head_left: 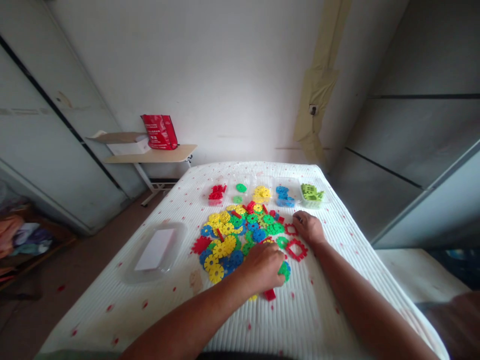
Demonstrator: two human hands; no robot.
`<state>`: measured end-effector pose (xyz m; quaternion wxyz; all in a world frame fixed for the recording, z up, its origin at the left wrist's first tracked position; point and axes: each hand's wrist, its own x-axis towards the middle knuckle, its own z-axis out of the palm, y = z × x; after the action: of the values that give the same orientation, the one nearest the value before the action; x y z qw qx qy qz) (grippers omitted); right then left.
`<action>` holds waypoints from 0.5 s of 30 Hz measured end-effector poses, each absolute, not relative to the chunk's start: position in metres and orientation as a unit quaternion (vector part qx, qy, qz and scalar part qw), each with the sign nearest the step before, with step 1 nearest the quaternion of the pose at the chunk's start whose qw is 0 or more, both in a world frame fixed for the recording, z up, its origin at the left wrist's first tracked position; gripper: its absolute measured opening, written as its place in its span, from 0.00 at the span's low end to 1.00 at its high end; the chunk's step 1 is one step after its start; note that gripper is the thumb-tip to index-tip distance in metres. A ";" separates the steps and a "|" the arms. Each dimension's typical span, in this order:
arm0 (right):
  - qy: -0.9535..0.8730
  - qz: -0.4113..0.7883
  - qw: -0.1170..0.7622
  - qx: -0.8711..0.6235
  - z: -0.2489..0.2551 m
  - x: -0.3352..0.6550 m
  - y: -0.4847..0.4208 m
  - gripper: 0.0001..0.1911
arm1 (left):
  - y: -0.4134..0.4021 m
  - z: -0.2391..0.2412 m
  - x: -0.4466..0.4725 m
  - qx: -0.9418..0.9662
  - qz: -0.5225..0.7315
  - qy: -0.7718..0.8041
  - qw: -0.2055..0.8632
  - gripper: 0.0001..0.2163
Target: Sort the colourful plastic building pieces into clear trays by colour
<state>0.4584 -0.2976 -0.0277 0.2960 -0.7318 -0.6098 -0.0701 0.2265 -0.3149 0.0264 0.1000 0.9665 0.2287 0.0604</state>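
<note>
Over the near side of a mixed pile of plastic interlocking discs (227,228), my left hand (264,264) is closed with its fingers curled down. Whatever it pinches is hidden beneath it. A green disc (285,271) shows beside its thumb, and a red piece (269,294) lies just below. At the pile's right edge, my right hand (309,228) rests with bent fingers drawn together; their tips are partly hidden. Close to it lie a small red square frame (291,229) and a larger red frame (296,249).
Along the table's far side stand clear tubs sorted by colour: red pieces (216,195), green discs (241,188), yellow discs (261,193), blue discs (285,196) and lime-green pieces (311,193). A clear lid (129,272) with a white card (155,250) lies left. A side table (165,154) holds a red bag (160,132).
</note>
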 end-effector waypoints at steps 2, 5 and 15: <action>-0.609 -0.068 0.293 -0.734 -0.028 0.458 -0.297 0.14 | -0.315 0.024 0.227 0.969 0.064 0.210 0.113 0.09; -0.606 -0.069 0.294 -0.736 -0.028 0.458 -0.297 0.14 | -0.319 0.021 0.229 0.971 0.056 0.206 0.106 0.07; -0.611 -0.075 0.303 -0.728 -0.030 0.459 -0.297 0.13 | -0.323 0.023 0.230 0.979 0.003 0.187 0.085 0.06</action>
<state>0.4586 -0.2971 -0.0300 0.3027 -0.7277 -0.6109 -0.0751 0.2301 -0.3229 0.0230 0.0847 0.9787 0.1871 0.0031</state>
